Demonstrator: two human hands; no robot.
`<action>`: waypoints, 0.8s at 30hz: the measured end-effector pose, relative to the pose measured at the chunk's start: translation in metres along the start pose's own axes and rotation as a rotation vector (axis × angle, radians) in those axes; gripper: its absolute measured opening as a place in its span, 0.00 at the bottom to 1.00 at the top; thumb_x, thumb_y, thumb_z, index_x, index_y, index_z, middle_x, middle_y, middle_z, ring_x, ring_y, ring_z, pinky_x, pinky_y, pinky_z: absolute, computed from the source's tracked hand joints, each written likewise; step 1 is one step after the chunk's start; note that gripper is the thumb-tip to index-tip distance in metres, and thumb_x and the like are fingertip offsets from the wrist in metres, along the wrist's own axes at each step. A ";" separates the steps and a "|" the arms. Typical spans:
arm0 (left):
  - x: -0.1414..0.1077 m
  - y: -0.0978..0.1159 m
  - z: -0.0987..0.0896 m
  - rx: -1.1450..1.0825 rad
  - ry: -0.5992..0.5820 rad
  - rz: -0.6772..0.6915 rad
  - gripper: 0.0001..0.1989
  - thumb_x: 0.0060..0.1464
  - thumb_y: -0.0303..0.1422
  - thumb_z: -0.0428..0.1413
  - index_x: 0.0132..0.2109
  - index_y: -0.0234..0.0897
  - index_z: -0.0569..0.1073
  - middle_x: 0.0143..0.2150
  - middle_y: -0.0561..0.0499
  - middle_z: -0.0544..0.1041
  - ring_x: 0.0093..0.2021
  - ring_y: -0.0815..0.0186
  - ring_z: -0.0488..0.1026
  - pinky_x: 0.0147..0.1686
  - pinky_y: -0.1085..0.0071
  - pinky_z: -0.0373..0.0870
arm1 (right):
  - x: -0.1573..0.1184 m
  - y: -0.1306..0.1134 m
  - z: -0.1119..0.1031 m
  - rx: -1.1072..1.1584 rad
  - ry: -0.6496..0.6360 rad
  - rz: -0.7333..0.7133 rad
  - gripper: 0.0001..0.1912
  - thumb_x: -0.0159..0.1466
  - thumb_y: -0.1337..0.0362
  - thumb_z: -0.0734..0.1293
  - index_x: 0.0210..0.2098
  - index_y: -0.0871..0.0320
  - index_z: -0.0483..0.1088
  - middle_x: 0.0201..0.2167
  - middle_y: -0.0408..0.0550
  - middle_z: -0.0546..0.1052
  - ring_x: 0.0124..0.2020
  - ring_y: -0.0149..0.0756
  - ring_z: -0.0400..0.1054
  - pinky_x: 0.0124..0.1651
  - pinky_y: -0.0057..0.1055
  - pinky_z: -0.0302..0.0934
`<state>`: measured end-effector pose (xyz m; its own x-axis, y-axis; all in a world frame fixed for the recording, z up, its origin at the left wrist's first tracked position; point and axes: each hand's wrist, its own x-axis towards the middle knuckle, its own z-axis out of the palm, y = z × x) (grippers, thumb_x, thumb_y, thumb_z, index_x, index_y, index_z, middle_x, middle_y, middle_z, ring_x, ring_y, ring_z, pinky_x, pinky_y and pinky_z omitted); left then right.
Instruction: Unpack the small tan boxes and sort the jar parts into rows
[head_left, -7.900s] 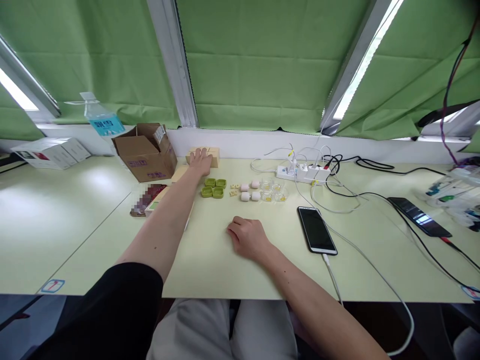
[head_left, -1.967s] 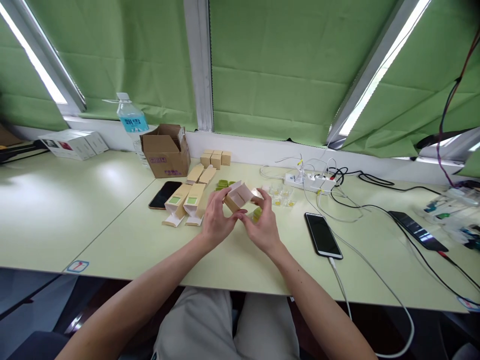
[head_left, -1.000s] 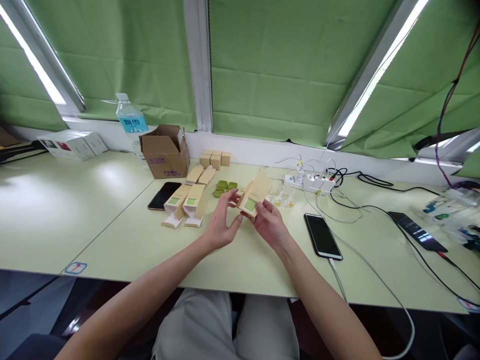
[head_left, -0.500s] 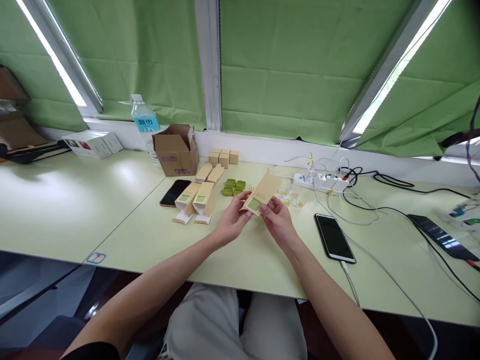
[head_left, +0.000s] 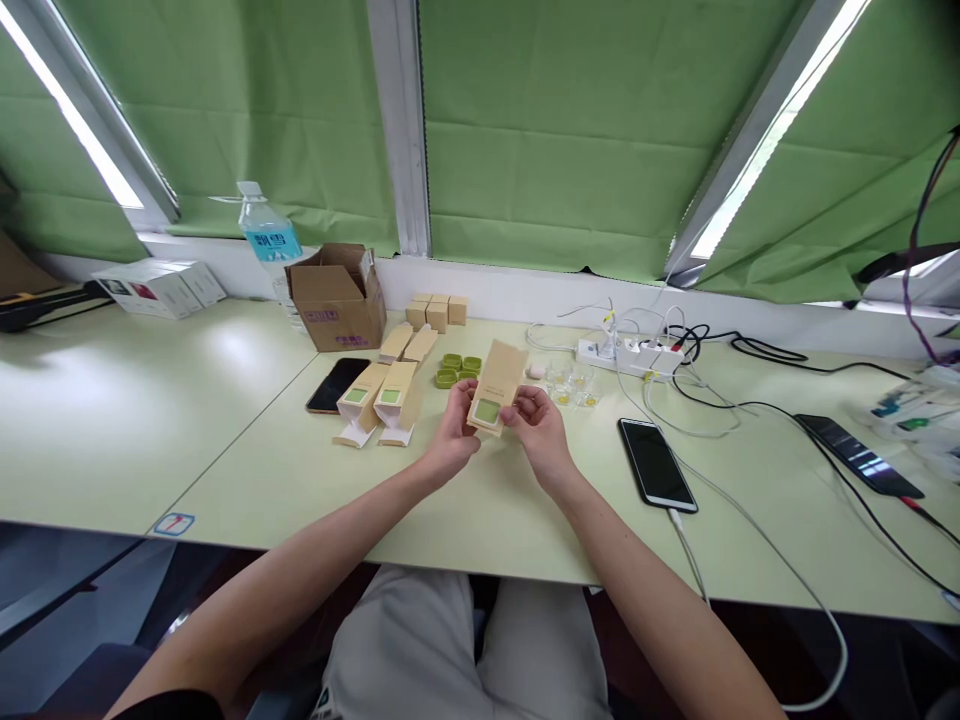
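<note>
A pale surface point(head_left: 450, 535) runs across the scene along a row of windows covered by green blinds point(head_left: 547, 130); a seam crosses it at left, ending near a small printed sticker point(head_left: 175, 524) at the front edge. The left hand point(head_left: 454, 430) grips the left side of a tan carton point(head_left: 501, 375), while the right hand point(head_left: 541, 428) pinches its lower right edge; the carton is tilted, its green window facing the viewer. To the left lie two opened cartons point(head_left: 390, 397), white inner flaps towards the front edge, beside a dark phone point(head_left: 335, 385). Behind them stand a cardboard box point(head_left: 337, 310), a bottle point(head_left: 268, 240) and small tan boxes point(head_left: 437, 310). Green cups point(head_left: 457, 370) and clear cups point(head_left: 571, 384) sit on either side of the held carton; farther right are a power strip point(head_left: 630, 356) and a white-edged phone point(head_left: 658, 465).

The carton masks the surface behind it, and a pinkish piece point(head_left: 536, 372) shows only in part beside it. Several fingers are concealed behind the carton. The print on its face is too small to read. The cardboard box hides part of the bottle. A clear plastic bag point(head_left: 926, 415) is cut off at the right margin, its contents indistinct.
</note>
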<state>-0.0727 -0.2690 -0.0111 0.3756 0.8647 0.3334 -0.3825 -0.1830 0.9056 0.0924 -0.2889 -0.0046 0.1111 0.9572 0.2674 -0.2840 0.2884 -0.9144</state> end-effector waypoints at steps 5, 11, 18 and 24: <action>-0.001 0.001 0.002 -0.044 -0.048 0.004 0.33 0.51 0.28 0.67 0.61 0.46 0.65 0.58 0.48 0.71 0.53 0.60 0.72 0.50 0.64 0.73 | -0.001 -0.004 -0.001 0.073 0.008 0.048 0.32 0.54 0.45 0.86 0.47 0.50 0.72 0.45 0.47 0.87 0.45 0.42 0.83 0.47 0.38 0.78; 0.000 -0.002 -0.001 -0.068 -0.069 0.039 0.31 0.60 0.41 0.69 0.65 0.46 0.66 0.61 0.45 0.72 0.57 0.58 0.72 0.56 0.61 0.72 | -0.001 -0.006 0.000 0.124 -0.015 0.068 0.34 0.53 0.45 0.86 0.46 0.50 0.69 0.44 0.47 0.88 0.40 0.42 0.84 0.40 0.37 0.78; -0.002 -0.003 0.002 0.035 -0.121 0.073 0.39 0.52 0.36 0.72 0.67 0.48 0.65 0.63 0.44 0.72 0.64 0.53 0.71 0.54 0.63 0.73 | 0.003 -0.008 -0.004 0.165 0.065 0.089 0.35 0.52 0.41 0.85 0.46 0.50 0.69 0.40 0.46 0.88 0.41 0.46 0.85 0.44 0.42 0.80; -0.004 -0.002 0.002 0.196 -0.013 0.087 0.30 0.61 0.46 0.68 0.64 0.43 0.68 0.64 0.40 0.74 0.63 0.51 0.73 0.58 0.57 0.73 | -0.001 -0.011 -0.001 0.136 0.025 0.115 0.38 0.50 0.43 0.87 0.48 0.49 0.67 0.42 0.47 0.88 0.39 0.44 0.84 0.37 0.37 0.77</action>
<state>-0.0722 -0.2730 -0.0141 0.3595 0.8361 0.4144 -0.2425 -0.3452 0.9067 0.0964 -0.2928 0.0045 0.0938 0.9837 0.1536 -0.4221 0.1791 -0.8887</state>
